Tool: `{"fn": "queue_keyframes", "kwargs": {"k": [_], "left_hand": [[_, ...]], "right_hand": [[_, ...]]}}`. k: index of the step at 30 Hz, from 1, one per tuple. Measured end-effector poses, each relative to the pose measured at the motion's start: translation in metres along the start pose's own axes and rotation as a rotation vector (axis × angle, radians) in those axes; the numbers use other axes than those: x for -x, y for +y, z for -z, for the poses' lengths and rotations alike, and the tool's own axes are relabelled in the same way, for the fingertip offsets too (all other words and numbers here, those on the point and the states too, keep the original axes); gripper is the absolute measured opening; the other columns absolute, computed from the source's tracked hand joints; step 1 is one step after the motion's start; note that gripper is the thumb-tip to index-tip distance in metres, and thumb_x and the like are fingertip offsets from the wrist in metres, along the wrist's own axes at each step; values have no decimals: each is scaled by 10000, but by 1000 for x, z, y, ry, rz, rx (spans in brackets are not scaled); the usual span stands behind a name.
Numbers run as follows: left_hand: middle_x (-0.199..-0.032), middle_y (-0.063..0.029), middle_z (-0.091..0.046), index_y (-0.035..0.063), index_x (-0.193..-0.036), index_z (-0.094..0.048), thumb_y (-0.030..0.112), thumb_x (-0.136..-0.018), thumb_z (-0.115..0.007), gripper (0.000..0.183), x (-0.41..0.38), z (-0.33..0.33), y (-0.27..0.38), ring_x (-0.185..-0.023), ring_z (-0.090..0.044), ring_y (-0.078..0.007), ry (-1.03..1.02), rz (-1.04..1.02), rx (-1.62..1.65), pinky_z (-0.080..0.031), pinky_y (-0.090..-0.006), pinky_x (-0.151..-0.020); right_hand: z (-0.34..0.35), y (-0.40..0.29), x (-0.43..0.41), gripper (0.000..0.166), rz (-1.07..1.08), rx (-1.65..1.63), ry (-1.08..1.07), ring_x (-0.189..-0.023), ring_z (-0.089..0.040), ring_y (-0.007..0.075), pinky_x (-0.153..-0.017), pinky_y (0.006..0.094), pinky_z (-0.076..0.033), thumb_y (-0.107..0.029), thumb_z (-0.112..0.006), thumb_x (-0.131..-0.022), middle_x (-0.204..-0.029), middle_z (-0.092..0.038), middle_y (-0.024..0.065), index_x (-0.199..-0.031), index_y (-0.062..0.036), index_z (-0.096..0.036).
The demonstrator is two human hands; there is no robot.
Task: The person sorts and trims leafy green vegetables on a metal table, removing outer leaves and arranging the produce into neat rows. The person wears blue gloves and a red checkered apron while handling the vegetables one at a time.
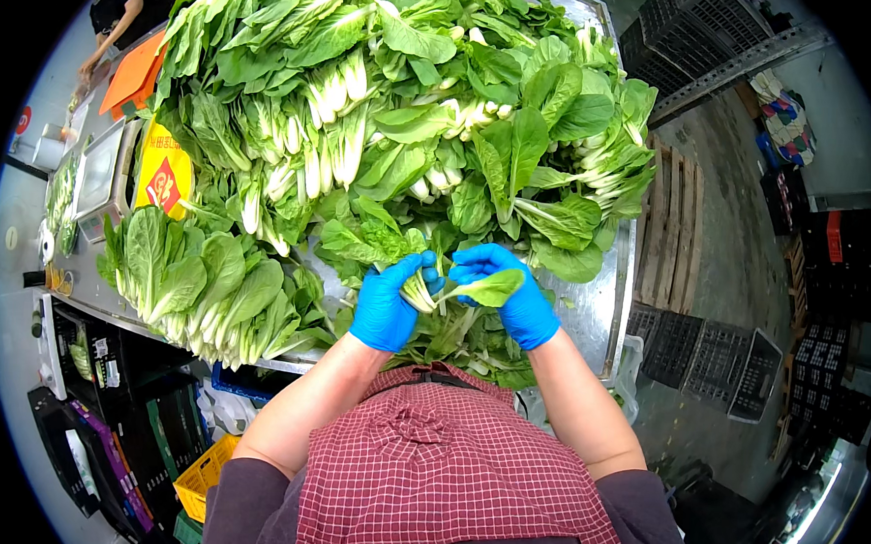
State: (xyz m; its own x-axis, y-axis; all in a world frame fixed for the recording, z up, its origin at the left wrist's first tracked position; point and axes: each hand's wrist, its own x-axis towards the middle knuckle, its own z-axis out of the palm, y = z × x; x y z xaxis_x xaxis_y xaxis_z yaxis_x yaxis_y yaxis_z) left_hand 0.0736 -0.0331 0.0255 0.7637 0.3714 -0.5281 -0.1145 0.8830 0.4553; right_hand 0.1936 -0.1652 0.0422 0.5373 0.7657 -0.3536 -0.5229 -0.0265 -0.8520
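Observation:
My left hand (393, 303), in a blue glove, holds a small leafy green with a pale stem base (418, 295), its leaves pointing up and left. Close at its right, my right hand (504, 294), also gloved in blue, has a single loose leaf (495, 288) at its fingers, the thin stalk reaching toward the held plant. A large heap of leafy greens with white stems (341, 90) covers much of the metal table (602, 310) beyond my hands. At the left lies a row of greens (213, 290), stems toward me. Loose leaves (454, 339) lie between my forearms.
A weighing scale (101, 173), a yellow bag (164, 169) and an orange container (133, 71) stand at the left. Another person's arm (119, 30) shows at the upper left. Below the table is a yellow crate (203, 474). Black crates (704, 352) and a wooden pallet (670, 232) are at the right.

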Motion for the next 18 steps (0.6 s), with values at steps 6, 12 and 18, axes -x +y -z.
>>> {"fn": "queue_keyframes", "kwargs": {"k": [6, 12, 18], "left_hand": [[-1107, -160, -580, -36, -1185, -469, 136, -885, -517, 348, 3, -16, 1, -995, -588, -272, -50, -12, 16, -485, -402, -891], [-1201, -177, -533, -35, -1266, -406, 152, -898, -484, 419, 3, -20, 6, -1079, -546, -300, -103, 33, 81, -435, -416, -955], [-1220, -125, -545, 19, -1281, -413, 107, -852, -558, 462, 2, -11, 10, -1097, -536, -242, -1, -117, -218, -407, -367, -952]], "right_hand": [[4, 5, -1, 270, -174, -1, 14, -761, -597, 127, -637, 245, -483, -138, -617, -813, -880, -626, 69, -1040, -2, -562], [3, 4, 5, 267, -75, 61, -44, -767, -595, 138, -708, 268, -483, -138, -645, -803, -882, -629, 77, -1023, 2, -587], [10, -4, 7, 234, -158, 273, -59, -750, -600, 143, -696, 280, -488, -155, -686, -771, -826, -640, 60, -949, -10, -638]]}}
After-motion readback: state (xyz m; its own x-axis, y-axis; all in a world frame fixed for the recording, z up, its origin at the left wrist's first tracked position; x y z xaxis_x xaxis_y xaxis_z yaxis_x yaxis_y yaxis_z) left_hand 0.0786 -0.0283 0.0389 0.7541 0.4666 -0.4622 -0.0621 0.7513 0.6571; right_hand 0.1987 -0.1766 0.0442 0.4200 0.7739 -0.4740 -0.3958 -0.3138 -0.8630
